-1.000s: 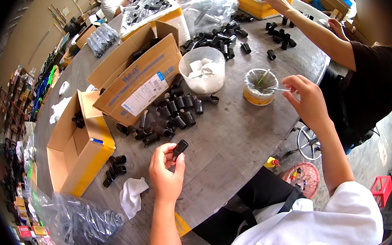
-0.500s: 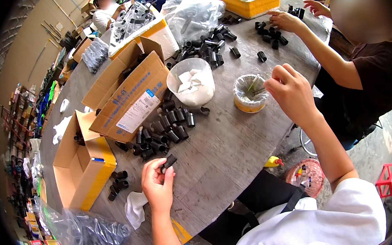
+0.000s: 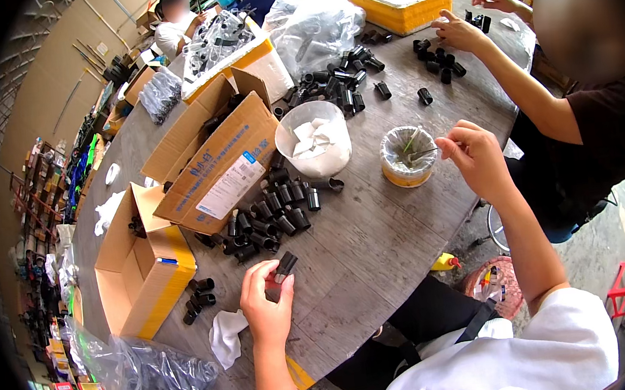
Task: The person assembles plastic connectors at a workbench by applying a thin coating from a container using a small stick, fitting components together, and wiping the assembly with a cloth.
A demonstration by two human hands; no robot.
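**One black sleeve in hand, a large heap still waiting on the round worktop**

Seen from above, a person sits at a round grey wooden worktop (image 3: 379,264). Their left hand (image 3: 267,305) is clenched around a short black plastic tube fitting (image 3: 284,267), held upright just above the worktop's near edge. Their right hand (image 3: 474,157) is raised beside a small round clear tub with a yellow base (image 3: 408,157); its fingertips pinch a thin stick or brush (image 3: 423,153) whose far end dips into the tub.

Judging by the layout, the work looks far from finished. A loose heap of matching black tube fittings (image 3: 269,218) lies between the held piece and a tilted open brown cardboard box (image 3: 216,170). A smaller cluster of black fittings (image 3: 197,298) sits just beside an open yellow-sided cardboard box (image 3: 135,268), which may hold finished pieces, though its contents are hard to make out.

A translucent white plastic bucket holding white scraps (image 3: 314,138) stands near the tub. Across the worktop, a co-worker's hand (image 3: 455,31) rests among more scattered black fittings (image 3: 347,90).
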